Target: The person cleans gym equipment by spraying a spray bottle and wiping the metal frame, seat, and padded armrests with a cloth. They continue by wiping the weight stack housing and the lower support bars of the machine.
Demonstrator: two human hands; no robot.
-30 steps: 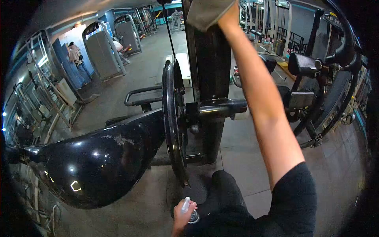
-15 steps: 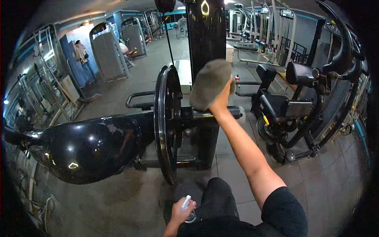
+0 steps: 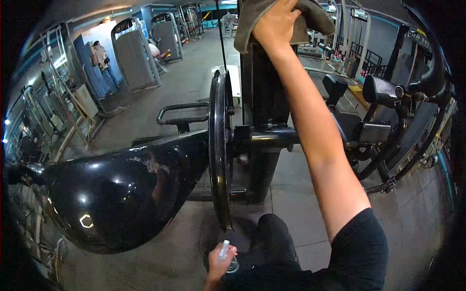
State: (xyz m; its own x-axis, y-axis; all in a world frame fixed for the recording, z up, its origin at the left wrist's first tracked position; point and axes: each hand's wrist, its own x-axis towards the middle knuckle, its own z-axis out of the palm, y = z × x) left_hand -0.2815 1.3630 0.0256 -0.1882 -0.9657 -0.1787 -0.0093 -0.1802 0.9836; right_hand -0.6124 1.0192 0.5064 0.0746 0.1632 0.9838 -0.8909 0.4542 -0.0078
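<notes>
High at the top centre, my right hand point(image 3: 279, 24) presses a grey-brown cloth point(image 3: 250, 26) against the upper part of a black upright post point(image 3: 264, 87). The cloth hangs out on both sides of the hand. Low in the view, my left hand point(image 3: 221, 262) is wrapped round a clear spray bottle point(image 3: 233, 265) with a white nozzle, held near my leg. Between the hands stands a large black wheel point(image 3: 221, 155) beside the post, with a horizontal bar point(image 3: 272, 137) to its right.
A big glossy black machine body point(image 3: 116, 194) fills the left. Padded gym equipment point(image 3: 378, 89) stands at the right. Grey-panelled machines point(image 3: 132, 60) are further back. A person point(image 3: 103, 65) stands by the far left wall.
My right hand has moved up the post with the cloth, from beside the bar to the top of the view. The view has shifted slightly. My left hand still holds the bottle.
</notes>
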